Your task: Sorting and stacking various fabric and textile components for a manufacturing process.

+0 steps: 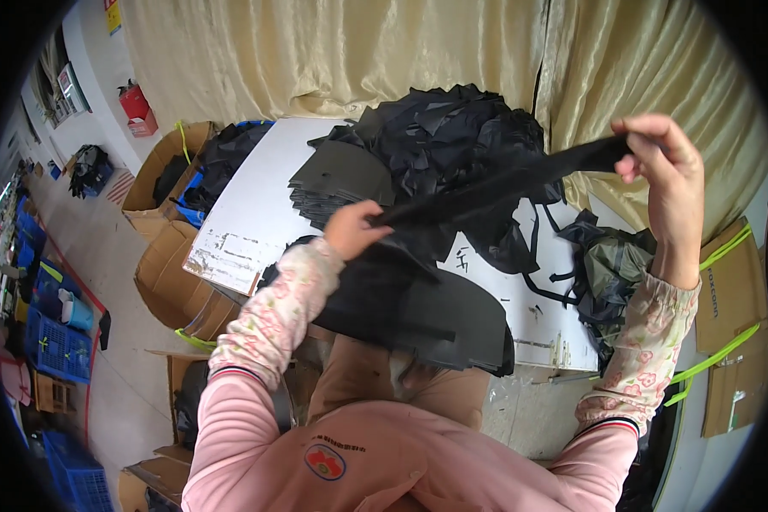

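A long black fabric strip (520, 177) is stretched between my hands above the table, slanting up to the right. My left hand (356, 230) pinches its lower left end. The other end is gripped by the fingers of my right hand (667, 162), raised at the far right. Below the strip, a dark grey panel with a rounded edge (461, 311) lies with black fabric at the table's near edge, over my lap. Beside my left hand stands a stack of dark grey curved panels (341, 175). Behind the strip rises a big heap of black fabric pieces (452, 128).
The white table (247, 200) has worn edges. Crumpled black and olive fabric (614, 264) lies at its right. Open cardboard boxes (175, 273) stand on the left, and taped cartons (730, 299) on the right. A beige curtain (316, 51) hangs behind. Blue crates (60, 341) sit farther left.
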{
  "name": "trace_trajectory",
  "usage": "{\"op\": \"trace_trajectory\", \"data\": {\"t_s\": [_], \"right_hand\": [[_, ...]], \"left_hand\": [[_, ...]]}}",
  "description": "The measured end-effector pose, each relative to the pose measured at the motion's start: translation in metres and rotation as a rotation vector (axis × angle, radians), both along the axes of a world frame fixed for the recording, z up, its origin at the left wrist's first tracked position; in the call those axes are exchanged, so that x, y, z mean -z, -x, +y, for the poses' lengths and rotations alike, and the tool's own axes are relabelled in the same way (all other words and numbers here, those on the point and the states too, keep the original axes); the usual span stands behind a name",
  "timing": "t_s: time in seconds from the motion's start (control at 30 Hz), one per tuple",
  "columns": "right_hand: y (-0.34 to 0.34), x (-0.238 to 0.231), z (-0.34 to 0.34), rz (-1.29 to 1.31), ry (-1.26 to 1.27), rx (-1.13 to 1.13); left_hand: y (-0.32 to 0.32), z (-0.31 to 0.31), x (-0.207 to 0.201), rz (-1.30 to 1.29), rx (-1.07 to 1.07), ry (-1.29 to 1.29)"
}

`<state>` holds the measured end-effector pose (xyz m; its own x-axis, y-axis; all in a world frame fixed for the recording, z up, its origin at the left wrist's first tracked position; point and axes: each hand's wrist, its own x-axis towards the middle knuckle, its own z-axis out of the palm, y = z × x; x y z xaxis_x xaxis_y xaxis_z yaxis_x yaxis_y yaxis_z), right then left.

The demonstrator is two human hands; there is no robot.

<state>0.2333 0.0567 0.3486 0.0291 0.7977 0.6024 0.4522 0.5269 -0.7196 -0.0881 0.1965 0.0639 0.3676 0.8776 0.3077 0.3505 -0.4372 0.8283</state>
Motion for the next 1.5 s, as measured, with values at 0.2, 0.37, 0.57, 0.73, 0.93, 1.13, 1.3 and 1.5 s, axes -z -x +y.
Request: {"op": "trace_trajectory", "data": {"t_s": [0.2,0.37,0.57,0.73,0.93,1.13,1.3,1.5], "right_hand": [[-0.067,0.107,-0.026,0.123,0.223,-0.086],[-0.071,0.207,-0.072,0.078,0.548,-0.144],[-0.062,0.296,-0.113,0.168,0.843,-0.157],[-0.058,0.304,-0.119,-0.078,0.839,-0.131],[-0.058,0.252,-0.086,-0.321,0.781,0.067],[0.084,0.246,-0.005,-0.115,0.423,-0.273],[0.120,0.268,0.024,0.075,0.600,-0.380],[0.098,0.288,-0.005,-0.455,0.387,-0.405]], "left_hand": [[0.107,0.005,0.004,0.126,-0.231,-0.177],[0.160,-0.029,0.039,0.235,-0.355,-0.095],[0.172,-0.064,0.115,0.436,-0.325,-0.131],[0.167,-0.072,0.112,0.445,-0.167,0.050],[0.121,-0.071,0.031,0.052,-0.033,0.010],[0.016,-0.100,-0.018,0.240,0.513,-0.371],[0.003,-0.087,-0.005,0.253,0.551,-0.272],[0.062,-0.043,-0.009,0.588,0.335,-0.272]]}}
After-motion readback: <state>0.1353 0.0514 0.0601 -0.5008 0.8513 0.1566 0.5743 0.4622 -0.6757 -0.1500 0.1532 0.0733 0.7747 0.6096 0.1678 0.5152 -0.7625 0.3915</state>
